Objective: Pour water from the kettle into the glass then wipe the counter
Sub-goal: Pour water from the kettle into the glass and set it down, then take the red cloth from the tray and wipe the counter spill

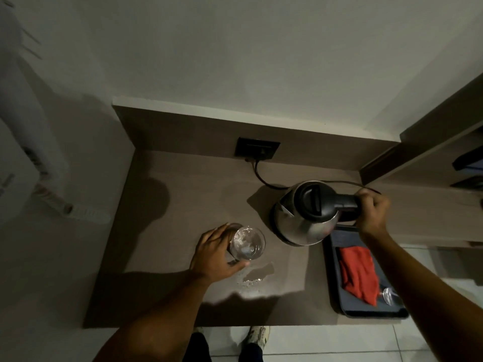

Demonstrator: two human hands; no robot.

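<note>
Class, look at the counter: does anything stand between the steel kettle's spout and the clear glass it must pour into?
Nothing visible does. The steel kettle with the black lid, held by the right hand, has bare brown counter between its spout and the clear drinking glass, which the left hand steadies from the far side.

- kettle (305, 212): stainless steel body, black lid and black handle. Upright at the right-rear of the counter, spout pointing left toward the glass, lid closed. Sits just beside the far-left corner of the tray. Handle points right and is gripped.
- glass (247, 242): clear, round, upright on the counter, left of and nearer than the kettle, apart from it. Contents hard to judge; glints inside.
- counter (188, 194): brown matte top. Small puddle (254, 276) with droplets just in front of the glass.
- cloth (359, 273): red, crumpled, lying in the dark tray (337, 288) at the counter's right-front.
</note>
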